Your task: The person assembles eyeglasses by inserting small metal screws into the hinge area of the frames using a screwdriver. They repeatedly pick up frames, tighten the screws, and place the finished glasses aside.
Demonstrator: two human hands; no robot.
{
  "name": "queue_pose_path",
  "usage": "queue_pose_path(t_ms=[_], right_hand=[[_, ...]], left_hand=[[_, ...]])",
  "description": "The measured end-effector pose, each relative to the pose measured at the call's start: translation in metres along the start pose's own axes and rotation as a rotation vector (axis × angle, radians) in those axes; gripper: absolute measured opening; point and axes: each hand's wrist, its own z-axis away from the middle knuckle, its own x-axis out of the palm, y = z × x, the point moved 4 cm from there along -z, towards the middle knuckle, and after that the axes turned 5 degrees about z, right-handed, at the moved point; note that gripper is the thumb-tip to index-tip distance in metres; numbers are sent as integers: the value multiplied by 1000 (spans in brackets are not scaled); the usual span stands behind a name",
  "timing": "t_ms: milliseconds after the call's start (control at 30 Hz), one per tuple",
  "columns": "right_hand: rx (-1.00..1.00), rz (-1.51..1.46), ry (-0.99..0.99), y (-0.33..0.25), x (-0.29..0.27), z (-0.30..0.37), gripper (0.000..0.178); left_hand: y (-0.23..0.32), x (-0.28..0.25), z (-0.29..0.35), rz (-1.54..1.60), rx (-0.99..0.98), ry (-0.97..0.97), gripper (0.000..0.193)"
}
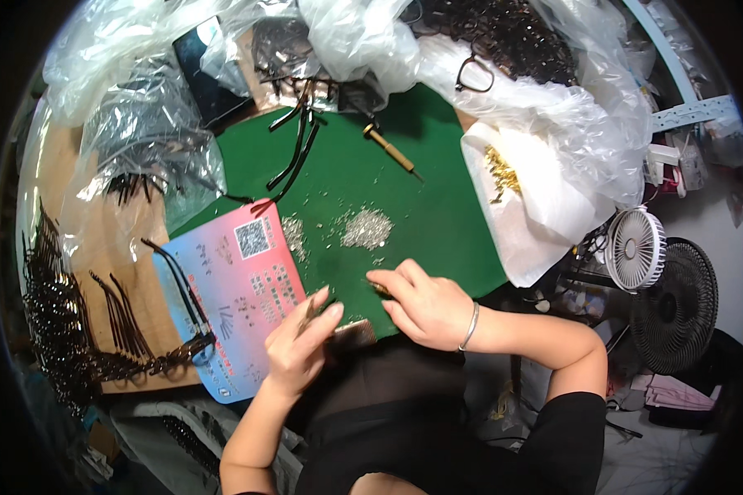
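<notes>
Near the front edge of a green mat [429, 223], my left hand [297, 348] is closed, thumb and forefinger drawn together; what they hold is hidden. A small flat brownish piece [355, 333] lies beside its fingertips. My right hand [431, 307], a bracelet on its wrist, is curled with the fingertips around something small and brass-coloured that is mostly covered. Just beyond both hands sits a heap of tiny silver metal parts [366, 228], with a smaller scatter [293, 235] to its left. Farther back lies a brass-handled screwdriver [388, 153].
A pink and blue printed sheet [223, 285] lies left, with a dark eyeglass frame [186, 289] on it. Dark temple arms [295, 153] rest at the back. White paper [504, 223] at right holds gold pieces [501, 172]. Stacked frames [54, 313] crowd the left edge; fans [636, 249] stand right.
</notes>
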Motion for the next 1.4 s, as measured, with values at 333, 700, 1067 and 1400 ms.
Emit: queue_pose_path(t_ms=[333, 700, 1067, 1400], right_hand=[[205, -24, 158, 35, -86, -50, 27], [417, 373, 678, 120, -183, -113, 24], [43, -659, -444, -36, 11, 2, 15], [-29, -394, -470, -43, 55, 3, 24]], left_hand=[[-17, -43, 33, 1080, -740, -109, 62], [-9, -39, 32, 754, -904, 169, 20], [-25, -50, 8, -141, -598, 158, 6], [-16, -36, 13, 307, -726, 228, 10]])
